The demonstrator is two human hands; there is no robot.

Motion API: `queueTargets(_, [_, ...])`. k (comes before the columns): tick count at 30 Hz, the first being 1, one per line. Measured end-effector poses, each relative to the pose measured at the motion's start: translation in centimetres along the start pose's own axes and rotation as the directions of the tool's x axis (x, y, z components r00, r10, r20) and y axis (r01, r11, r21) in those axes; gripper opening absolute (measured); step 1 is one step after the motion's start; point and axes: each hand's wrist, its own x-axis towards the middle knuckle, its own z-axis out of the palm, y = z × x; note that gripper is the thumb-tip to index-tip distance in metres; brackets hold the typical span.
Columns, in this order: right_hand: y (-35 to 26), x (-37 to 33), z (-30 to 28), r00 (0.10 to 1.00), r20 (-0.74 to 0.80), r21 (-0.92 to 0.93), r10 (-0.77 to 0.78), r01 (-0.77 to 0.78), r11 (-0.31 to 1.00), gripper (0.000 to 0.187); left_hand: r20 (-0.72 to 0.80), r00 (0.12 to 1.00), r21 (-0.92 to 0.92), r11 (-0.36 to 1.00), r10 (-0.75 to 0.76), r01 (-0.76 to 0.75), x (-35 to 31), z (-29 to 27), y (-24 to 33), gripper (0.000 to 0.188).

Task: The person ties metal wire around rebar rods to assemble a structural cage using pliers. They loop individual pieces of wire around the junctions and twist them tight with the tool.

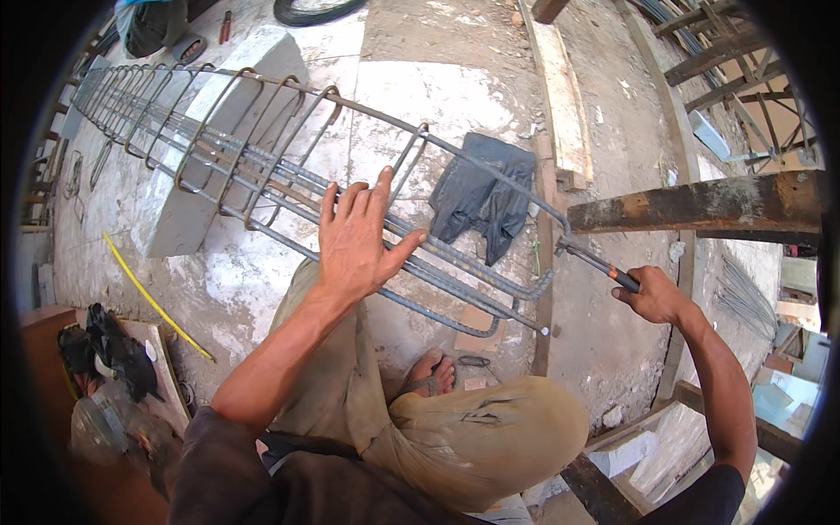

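A long rebar cage with stirrups around its bars runs from the far left toward the middle right, where its rod ends are bent into hooks. My left hand lies over the lower bars with its fingers stretched out and spread. To the right, my right hand is closed around the black grip of a slim hand tool with an orange band. The tool's head meets the bent end of the upper bar; its exact shape is too small to tell.
A pale block supports the cage. Dark cloth lies beyond the bars. A thick beam juts in at right. Yellow tubing, plastic bags, red-handled pliers and a black wire coil lie around.
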Motion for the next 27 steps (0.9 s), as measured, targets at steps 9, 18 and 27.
queueTargets(9, [1.2,-0.1,-2.7,0.979,0.194,0.056,-0.065,0.055,0.997,0.03,-0.053,0.998,0.073,0.997,0.032,-0.028,-0.4,0.8,-0.2,0.096])
queueTargets(18, [1.1,-0.1,-0.4,0.99,0.131,0.088,-0.049,0.037,0.995,0.023,-0.058,0.998,0.017,1.0,0.023,-0.022,-0.2,-0.2,0.4,0.091])
queueTargets(27, [1.0,-0.2,0.8,0.996,0.089,0.056,-0.02,0.015,0.998,0.026,0.285,0.875,-0.397,0.879,0.391,-0.264,4.4,-0.7,13.3,0.071])
